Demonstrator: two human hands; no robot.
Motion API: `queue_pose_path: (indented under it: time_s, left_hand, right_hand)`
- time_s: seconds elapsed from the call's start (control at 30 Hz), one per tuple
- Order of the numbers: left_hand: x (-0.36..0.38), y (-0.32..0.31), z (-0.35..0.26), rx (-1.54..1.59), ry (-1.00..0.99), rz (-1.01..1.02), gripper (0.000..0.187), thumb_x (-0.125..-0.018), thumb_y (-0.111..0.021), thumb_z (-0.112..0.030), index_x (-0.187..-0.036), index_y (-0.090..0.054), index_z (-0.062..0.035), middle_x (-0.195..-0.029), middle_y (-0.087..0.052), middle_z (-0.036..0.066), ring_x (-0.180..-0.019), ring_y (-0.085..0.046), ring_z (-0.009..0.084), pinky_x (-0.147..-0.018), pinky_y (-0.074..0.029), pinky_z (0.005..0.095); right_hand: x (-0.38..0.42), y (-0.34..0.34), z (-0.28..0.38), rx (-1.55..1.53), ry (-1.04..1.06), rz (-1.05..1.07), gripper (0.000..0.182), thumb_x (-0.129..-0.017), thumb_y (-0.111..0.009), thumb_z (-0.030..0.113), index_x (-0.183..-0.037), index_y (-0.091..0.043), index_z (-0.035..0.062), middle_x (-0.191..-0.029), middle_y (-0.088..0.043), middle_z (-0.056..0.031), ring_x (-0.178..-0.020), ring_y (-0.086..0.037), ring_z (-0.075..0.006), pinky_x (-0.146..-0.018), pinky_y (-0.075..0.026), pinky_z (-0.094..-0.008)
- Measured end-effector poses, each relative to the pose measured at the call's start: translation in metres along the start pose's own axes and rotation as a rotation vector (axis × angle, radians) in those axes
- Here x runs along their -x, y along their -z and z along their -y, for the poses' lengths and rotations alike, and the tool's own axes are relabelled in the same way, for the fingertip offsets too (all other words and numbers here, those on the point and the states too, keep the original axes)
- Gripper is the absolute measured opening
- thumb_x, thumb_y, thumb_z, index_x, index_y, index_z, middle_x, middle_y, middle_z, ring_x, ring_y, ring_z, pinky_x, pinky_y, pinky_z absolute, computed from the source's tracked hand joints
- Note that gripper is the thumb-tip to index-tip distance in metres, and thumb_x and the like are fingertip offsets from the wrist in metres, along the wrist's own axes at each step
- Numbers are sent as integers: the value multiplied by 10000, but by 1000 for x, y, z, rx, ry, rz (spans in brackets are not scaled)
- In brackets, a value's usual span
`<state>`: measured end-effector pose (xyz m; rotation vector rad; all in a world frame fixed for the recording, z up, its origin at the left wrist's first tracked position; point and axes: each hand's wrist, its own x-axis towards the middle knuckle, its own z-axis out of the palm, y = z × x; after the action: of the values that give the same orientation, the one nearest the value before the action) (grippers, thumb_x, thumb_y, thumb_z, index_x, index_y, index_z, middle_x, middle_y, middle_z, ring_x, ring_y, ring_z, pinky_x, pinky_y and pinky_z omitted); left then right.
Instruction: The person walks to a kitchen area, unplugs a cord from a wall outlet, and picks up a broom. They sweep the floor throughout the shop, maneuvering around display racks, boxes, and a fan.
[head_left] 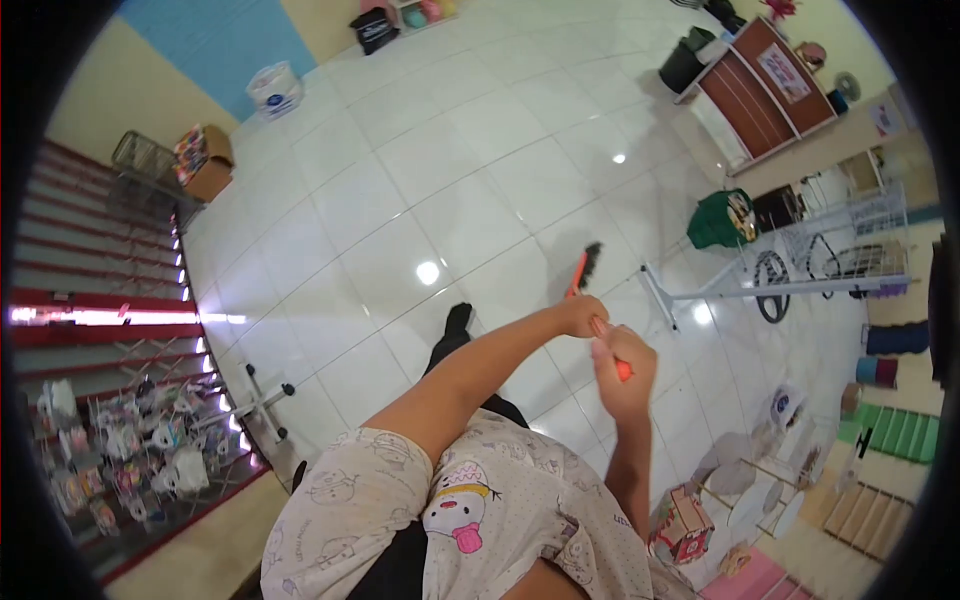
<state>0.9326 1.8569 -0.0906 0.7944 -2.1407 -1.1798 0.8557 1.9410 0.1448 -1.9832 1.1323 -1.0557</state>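
Observation:
Both of my hands are wrapped around the orange handle of a broom (588, 268). My left hand (580, 316), reaching across from the left, is closed on the handle nearer to the broom's head. Closer to my body, my right hand (626, 372) grips the top end of the handle, and a bit of orange shows at its fingers. The dark-bristled head is down at the white tiled floor (470, 190), ahead of my hands. A black-clad foot (459, 318) shows on the floor to the left of the broom.
A grey stand foot (672, 305) is on the floor right of the broom, near a green bag (708, 222) and a steering wheel (772, 287). At left are a wheeled base (264, 402) and a red shutter (110, 335). A cardboard box (211, 170) stands farther back.

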Motion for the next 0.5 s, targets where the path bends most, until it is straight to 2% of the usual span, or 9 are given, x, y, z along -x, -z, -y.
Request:
queue_pose_path:
  time_s: [0.07, 0.13, 0.23, 0.27, 0.37, 0.4, 0.43, 0.5]
  left_hand:
    - [-1, 7, 14, -3, 112, -77, 329, -787, -638, -294, -586, -557, -46, -656, -588, 173, -631, -570, 374, -575, -432, 440]
    - [8, 15, 45, -143, 146, -86, 354, -805, -614, -354, -615, -597, -56, -679, -612, 162, -674, -598, 366, -609, -445, 461]
    - [57, 39, 86, -311, 391, -46, 401, -828, -559, -424, -664, -640, -67, -711, -639, 147, -733, -616, 369, -670, -435, 532]
    - [78, 58, 92, -325, 466, -26, 419, -834, -543, -441, -674, -645, -68, -717, -643, 143, -744, -618, 371, -680, -426, 552]
    - [156, 102, 138, -295, 571, -104, 355, -797, -596, -398, -660, -651, -74, -729, -645, 155, -761, -628, 353, -692, -444, 524]
    - [179, 115, 152, -301, 608, -148, 337, -788, -607, -387, -660, -656, -79, -730, -645, 156, -768, -632, 347, -695, -451, 513]
    - [192, 133, 156, -326, 691, -167, 322, -785, -608, -379, -675, -660, -80, -743, -648, 155, -777, -634, 345, -696, -459, 499]
    - [189, 166, 161, -402, 826, -133, 298, -780, -607, -359, -702, -668, -78, -768, -653, 155, -793, -636, 346, -701, -472, 477]
  right_hand:
    - [3, -6, -21, -112, -155, -74, 328, -870, -521, 80, -562, -440, 4, -574, -478, -49, -557, -430, -149, -533, -342, -286]
    - [2, -16, -43, -257, -288, -137, 363, -895, -491, 93, -551, -408, 14, -577, -465, -48, -562, -420, -135, -531, -332, -281]
    - [-13, -47, -73, -462, -408, -199, 426, -943, -430, 123, -531, -358, 41, -569, -436, -36, -554, -405, -121, -523, -317, -270]
    - [-20, -68, -84, -549, -415, -226, 415, -938, -447, 123, -535, -396, 33, -576, -458, -37, -546, -411, -117, -516, -327, -269]
    - [-45, -132, -102, -634, -390, -50, 317, -896, -466, 74, -589, -505, 5, -619, -527, -38, -553, -456, -103, -528, -376, -258]
    - [-57, -152, -97, -678, -540, 11, 302, -899, -463, 64, -616, -539, -11, -636, -549, -49, -561, -472, -108, -537, -389, -253]
    - [-66, -169, -110, -630, -466, 148, 306, -909, -456, 80, -642, -567, -24, -676, -591, -72, -601, -521, -133, -592, -413, -262]
    - [-95, -193, -128, -719, -469, 114, 262, -884, -474, 75, -664, -579, -21, -681, -603, -72, -639, -546, -135, -623, -436, -262]
